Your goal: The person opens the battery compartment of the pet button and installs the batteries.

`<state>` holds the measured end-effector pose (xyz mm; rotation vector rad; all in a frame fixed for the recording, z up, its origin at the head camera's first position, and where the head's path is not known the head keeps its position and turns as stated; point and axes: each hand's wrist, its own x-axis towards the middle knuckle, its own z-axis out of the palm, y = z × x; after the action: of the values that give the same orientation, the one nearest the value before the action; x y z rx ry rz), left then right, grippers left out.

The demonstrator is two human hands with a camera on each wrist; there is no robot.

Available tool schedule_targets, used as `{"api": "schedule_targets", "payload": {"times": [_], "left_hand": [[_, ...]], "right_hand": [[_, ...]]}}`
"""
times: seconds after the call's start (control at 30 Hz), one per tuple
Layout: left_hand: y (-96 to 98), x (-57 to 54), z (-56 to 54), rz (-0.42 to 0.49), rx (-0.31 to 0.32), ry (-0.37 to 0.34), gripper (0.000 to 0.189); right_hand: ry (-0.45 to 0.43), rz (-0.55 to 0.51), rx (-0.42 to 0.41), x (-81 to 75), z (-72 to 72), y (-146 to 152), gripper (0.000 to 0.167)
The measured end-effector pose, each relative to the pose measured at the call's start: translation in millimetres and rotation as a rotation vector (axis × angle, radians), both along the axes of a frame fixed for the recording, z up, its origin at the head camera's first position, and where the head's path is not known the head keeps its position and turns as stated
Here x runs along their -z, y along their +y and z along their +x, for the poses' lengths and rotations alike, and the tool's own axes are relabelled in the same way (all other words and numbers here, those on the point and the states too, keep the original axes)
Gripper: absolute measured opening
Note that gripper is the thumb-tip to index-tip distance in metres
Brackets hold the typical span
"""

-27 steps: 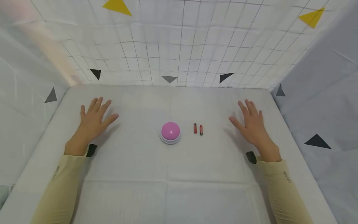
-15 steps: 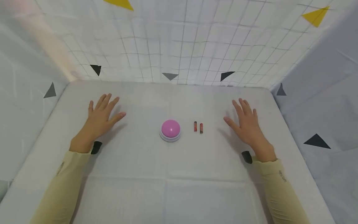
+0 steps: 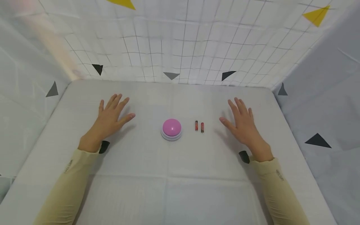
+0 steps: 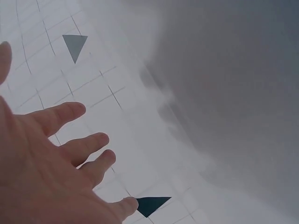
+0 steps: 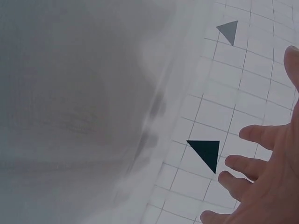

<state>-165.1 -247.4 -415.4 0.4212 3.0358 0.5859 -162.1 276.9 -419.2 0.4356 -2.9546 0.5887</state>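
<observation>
A round pink push-button lamp or buzzer (image 3: 172, 128) on a white base sits near the middle of the table. Two small red-and-black batteries (image 3: 196, 125) lie side by side to its right. My left hand (image 3: 110, 120), fingers spread, is over the table to the left of the pink dome and holds nothing. On the other side my right hand (image 3: 241, 125) is also spread and bare, with the batteries nearest to its thumb. Both wrist views show the left palm (image 4: 42, 163) and right palm (image 5: 275, 186) with relaxed fingers and nothing in them.
The white-covered table (image 3: 129, 200) has fold creases. A white gridded sheet (image 3: 194, 40) with yellow, grey and black triangles hangs at the back. Grey-white sheets (image 3: 332, 103) flank both sides. Each wrist carries a small black device (image 3: 244, 157) at the sleeve cuff.
Both hands have moved inward, the left one to the right and the right one to the left. The pink dome and batteries stay in place on the table; the head view has shifted slightly.
</observation>
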Motion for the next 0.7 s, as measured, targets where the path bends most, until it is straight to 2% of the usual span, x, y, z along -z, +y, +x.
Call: {"api": "schedule_targets", "payload": {"times": [0.27,0.57,0.7], "left_hand": [[16.2,0.6,2.9,0.003,0.047,0.041,0.079],[29.2,8.2,4.5,-0.036,0.086,0.042,0.080],[35.1,6.3,6.1,-0.038,0.105,0.050,0.080]], "right_hand": [[0.000,0.006,-0.019,-3.3,3.2,-12.6,0.083],[0.010,0.005,-0.054,-3.9,4.6,-20.3,0.082],[0.018,0.006,-0.068,-5.7,5.5,-25.0,0.082]]}}
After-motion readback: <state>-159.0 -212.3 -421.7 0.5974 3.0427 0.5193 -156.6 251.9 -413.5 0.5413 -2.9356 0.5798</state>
